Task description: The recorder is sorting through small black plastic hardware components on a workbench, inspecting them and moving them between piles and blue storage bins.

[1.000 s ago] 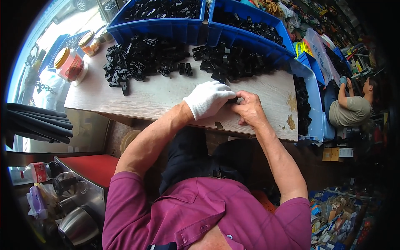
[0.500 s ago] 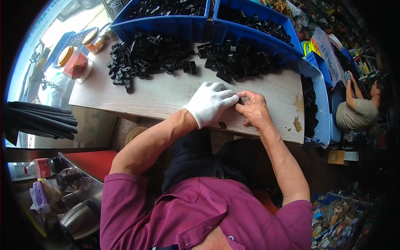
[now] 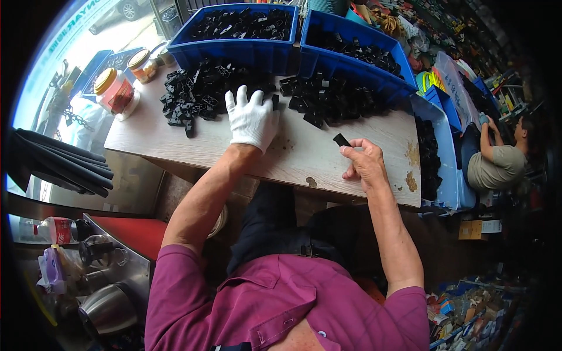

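My left hand (image 3: pixel 253 121), in a white knitted glove, reaches over the near edge of the left pile of small black parts (image 3: pixel 190 96). Its fingers are stretched out and spread. Beside the glove's right edge stands a single black part (image 3: pixel 276 102); whether the hand touches it I cannot tell. Bare and lower to the right, my right hand (image 3: pixel 369 164) pinches a short black block-like part (image 3: pixel 341 140) between thumb and fingers, its far end sticking out up and left. A second pile of black parts (image 3: pixel 331 100) lies beyond it.
Two blue bins (image 3: pixel 234 54) of black parts stand along the far side of the pale wooden table (image 3: pixel 222 146). A light blue bin (image 3: pixel 448 137) sits at the right edge. Lidded jars (image 3: pixel 117 99) stand far left. Another person (image 3: pixel 497 161) works at the right.
My left hand has moved away from my right hand, left and forward to the left pile, and its fingers have spread. The black part in my right hand now shows plainly.
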Demonstrator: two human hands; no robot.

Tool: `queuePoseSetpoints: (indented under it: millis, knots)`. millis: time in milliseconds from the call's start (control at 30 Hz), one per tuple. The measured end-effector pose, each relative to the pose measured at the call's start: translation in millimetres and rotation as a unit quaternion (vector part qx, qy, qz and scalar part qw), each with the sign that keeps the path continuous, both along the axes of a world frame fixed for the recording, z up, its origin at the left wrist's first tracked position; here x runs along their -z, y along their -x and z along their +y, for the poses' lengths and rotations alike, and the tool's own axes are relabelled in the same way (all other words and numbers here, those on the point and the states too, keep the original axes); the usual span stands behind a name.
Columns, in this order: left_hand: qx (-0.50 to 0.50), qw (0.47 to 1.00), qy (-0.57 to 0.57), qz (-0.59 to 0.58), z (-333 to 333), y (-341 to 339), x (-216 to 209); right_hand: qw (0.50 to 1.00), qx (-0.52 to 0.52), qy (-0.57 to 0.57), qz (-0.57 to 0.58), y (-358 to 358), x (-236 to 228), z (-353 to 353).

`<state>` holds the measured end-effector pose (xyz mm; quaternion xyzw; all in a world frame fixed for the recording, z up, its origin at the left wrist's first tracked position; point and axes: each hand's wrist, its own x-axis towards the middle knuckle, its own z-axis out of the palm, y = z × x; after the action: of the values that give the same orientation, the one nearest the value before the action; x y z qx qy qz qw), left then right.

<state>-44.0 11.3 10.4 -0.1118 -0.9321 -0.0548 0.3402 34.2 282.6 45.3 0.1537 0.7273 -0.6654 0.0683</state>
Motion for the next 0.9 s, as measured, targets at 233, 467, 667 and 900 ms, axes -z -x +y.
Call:
queuePoseSetpoints:
  millis: [233,467,667,900]
  knots:
    - [0.069,0.998,0.000,-0.001,-7,-14,3,0.978,0.204,0.022,0.032,8,-3,81]
    - [0.079,0.996,-0.046,0.024,-30,-14,0,0.917,0.394,0.008,0.055,5,-5,146]
    - [0.093,0.995,-0.039,0.022,-33,-18,-1,0.973,0.227,0.026,0.044,8,6,97]
    - [0.099,0.994,0.029,0.037,-17,-6,2,0.998,0.057,-0.004,0.004,21,2,4]
